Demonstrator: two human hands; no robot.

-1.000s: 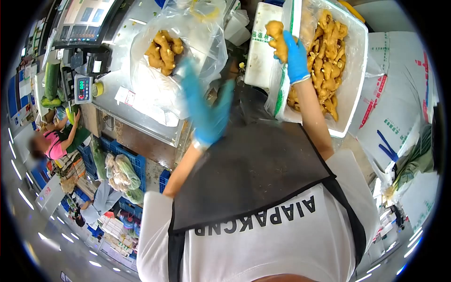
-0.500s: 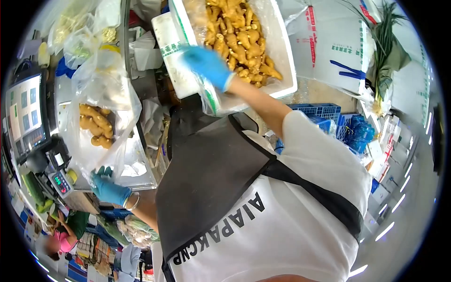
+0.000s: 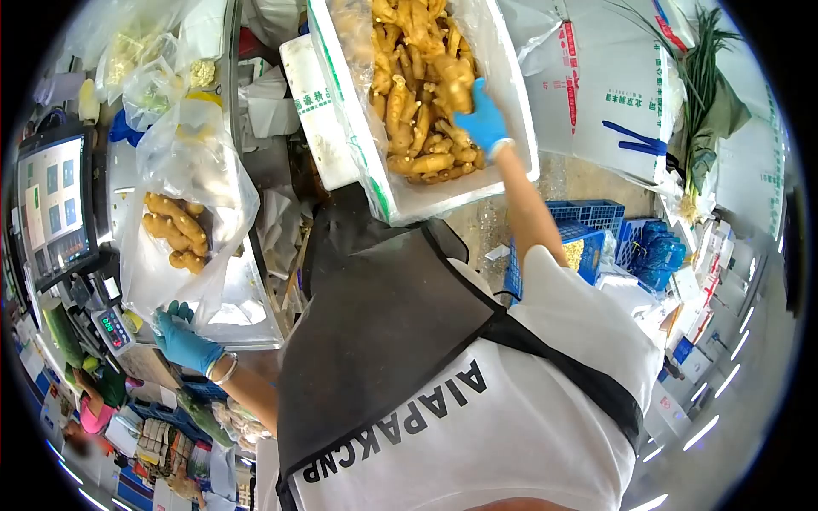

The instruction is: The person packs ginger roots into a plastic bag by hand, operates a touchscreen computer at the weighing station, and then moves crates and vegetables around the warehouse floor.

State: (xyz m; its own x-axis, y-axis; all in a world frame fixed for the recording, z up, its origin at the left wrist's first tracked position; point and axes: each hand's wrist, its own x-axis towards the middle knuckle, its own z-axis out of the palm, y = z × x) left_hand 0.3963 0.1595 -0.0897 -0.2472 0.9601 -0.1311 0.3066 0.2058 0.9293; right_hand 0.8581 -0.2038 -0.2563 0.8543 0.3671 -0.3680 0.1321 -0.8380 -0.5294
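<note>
My right hand [image 3: 484, 121], in a blue glove, is inside a white foam box [image 3: 443, 204] of ginger roots. Its fingers are closed on a slightly blurred piece of ginger [image 3: 454, 78] by the box's right wall. At the lower left, my left hand [image 3: 186, 341], also gloved, has its fingers curled at the near edge of a clear plastic bag [image 3: 223, 221]. The bag lies spread on a metal surface [image 3: 251, 315], with a few ginger roots [image 3: 176, 228] in it. My left fingertips are partly hidden by the film.
A touchscreen [image 3: 53, 204] and a small green-digit display [image 3: 112, 330] stand at the left. A white foam lid [image 3: 315, 128] leans beside the box. Blue crates [image 3: 558, 243] are to the right, with leafy greens [image 3: 703, 111] beyond. Another person [image 3: 94, 413] is at the lower left.
My right hand has moved rightward from over the foam lid and box's left edge to the ginger at the right wall. My left hand stays at the bag's edge, having shifted only slightly.
</note>
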